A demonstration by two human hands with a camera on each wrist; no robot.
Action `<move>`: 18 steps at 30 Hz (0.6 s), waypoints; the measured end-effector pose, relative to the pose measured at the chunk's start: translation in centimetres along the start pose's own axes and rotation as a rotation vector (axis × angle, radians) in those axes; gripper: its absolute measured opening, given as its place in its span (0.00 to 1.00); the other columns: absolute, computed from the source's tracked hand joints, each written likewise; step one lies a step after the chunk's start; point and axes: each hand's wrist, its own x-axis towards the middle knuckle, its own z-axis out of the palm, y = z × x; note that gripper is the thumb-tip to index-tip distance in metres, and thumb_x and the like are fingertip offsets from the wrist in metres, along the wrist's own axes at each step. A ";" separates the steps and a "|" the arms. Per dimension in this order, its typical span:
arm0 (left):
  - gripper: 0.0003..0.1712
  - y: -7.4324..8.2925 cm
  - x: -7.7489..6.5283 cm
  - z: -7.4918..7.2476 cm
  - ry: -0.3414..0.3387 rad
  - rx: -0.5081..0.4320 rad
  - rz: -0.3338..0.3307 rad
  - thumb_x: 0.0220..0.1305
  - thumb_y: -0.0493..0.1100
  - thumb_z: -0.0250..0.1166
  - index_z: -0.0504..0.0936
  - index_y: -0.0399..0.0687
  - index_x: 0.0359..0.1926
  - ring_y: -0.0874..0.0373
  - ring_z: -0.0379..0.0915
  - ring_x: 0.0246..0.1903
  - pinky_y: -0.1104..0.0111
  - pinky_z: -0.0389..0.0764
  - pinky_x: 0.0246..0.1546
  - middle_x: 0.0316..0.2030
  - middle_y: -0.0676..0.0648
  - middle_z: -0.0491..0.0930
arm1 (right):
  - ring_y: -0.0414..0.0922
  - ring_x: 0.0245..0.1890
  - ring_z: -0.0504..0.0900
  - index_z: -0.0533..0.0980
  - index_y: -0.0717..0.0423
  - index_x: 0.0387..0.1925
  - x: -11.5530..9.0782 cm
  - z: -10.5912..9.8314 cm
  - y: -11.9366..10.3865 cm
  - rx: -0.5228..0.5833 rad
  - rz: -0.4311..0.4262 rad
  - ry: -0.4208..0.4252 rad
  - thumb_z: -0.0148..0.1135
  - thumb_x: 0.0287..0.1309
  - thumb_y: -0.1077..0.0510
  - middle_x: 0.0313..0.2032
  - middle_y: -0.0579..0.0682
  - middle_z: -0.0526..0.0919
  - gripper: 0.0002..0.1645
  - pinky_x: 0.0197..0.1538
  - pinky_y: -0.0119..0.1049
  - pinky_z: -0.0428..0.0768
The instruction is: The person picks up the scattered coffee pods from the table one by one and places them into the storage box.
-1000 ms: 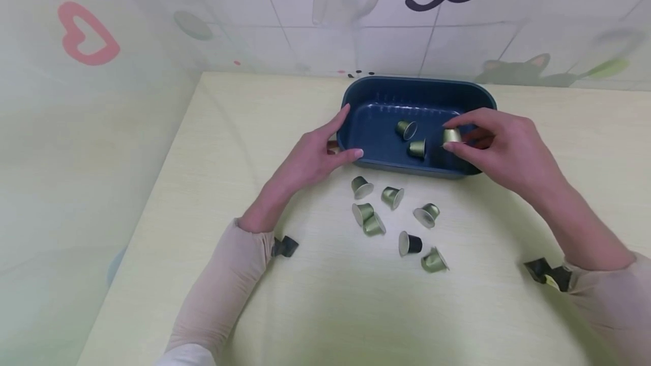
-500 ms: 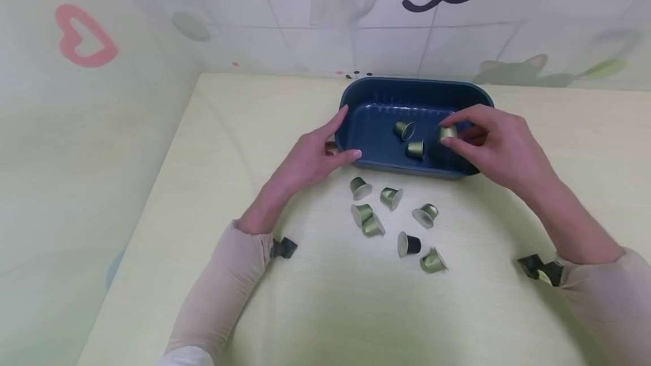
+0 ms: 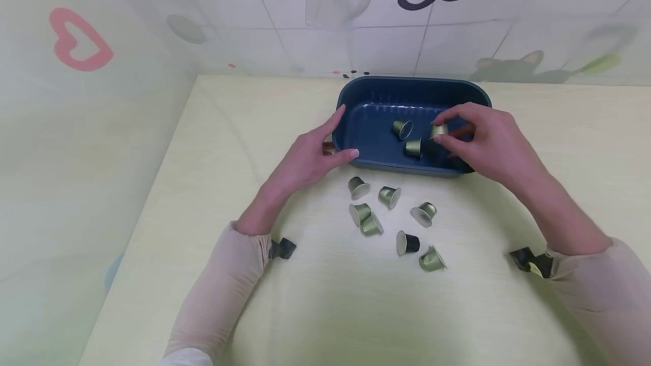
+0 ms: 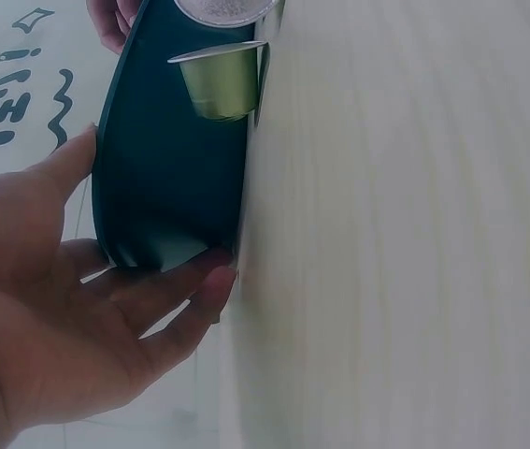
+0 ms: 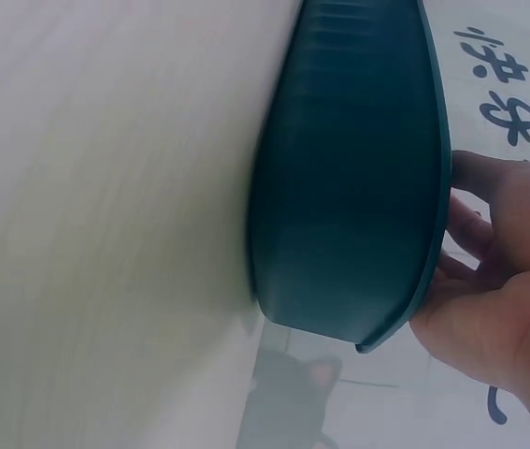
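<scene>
A dark blue tub (image 3: 373,137) stands on the table against the wall. My left hand (image 3: 307,160) grips its left end, with a thumb and finger at the rim; the left wrist view shows other fingers (image 4: 166,295) bent along the outside of that end. Over the tub's right half my right hand (image 3: 490,140) pinches a green coffee capsule (image 3: 438,130) between thumb and fingertips. Two green capsules, one (image 3: 402,129) behind the other (image 3: 413,148), lie on their sides inside. In the right wrist view, the tub's wall (image 5: 349,187) hides the held capsule.
Several green capsules, such as a tipped one (image 3: 432,259), lie scattered on the table (image 3: 315,304) before the tub. A black capsule (image 3: 408,243) lies among them. The wall (image 3: 325,49) rises close behind the tub, and another wall (image 3: 76,174) borders the table's left side.
My right hand has shifted a little left over the tub with the capsule, closer to the two inside. My left hand keeps its grip. The whole head view has drifted slightly.
</scene>
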 end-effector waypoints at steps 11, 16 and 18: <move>0.50 0.2 0.0 0.0 -0.003 0.016 -0.007 0.67 0.56 0.65 0.45 0.61 0.80 0.55 0.80 0.49 0.65 0.79 0.49 0.74 0.45 0.59 | 0.56 0.44 0.86 0.79 0.53 0.56 1.0 0.5 -0.1 0.020 0.004 0.001 0.66 0.65 0.53 0.55 0.56 0.80 0.20 0.37 0.44 0.83; 0.50 0.2 0.0 0.0 -0.001 0.019 -0.003 0.67 0.57 0.65 0.45 0.61 0.80 0.55 0.80 0.49 0.66 0.79 0.50 0.74 0.45 0.59 | 0.54 0.44 0.86 0.80 0.53 0.55 1.2 0.7 -0.1 0.026 0.015 0.008 0.66 0.65 0.52 0.55 0.55 0.81 0.19 0.35 0.34 0.80; 0.50 0.1 0.0 0.0 0.001 0.016 0.001 0.67 0.56 0.65 0.45 0.61 0.80 0.54 0.80 0.49 0.65 0.79 0.50 0.74 0.45 0.58 | 0.54 0.43 0.86 0.80 0.53 0.54 1.3 0.8 -0.1 0.031 0.011 0.010 0.66 0.65 0.52 0.55 0.55 0.81 0.18 0.34 0.30 0.78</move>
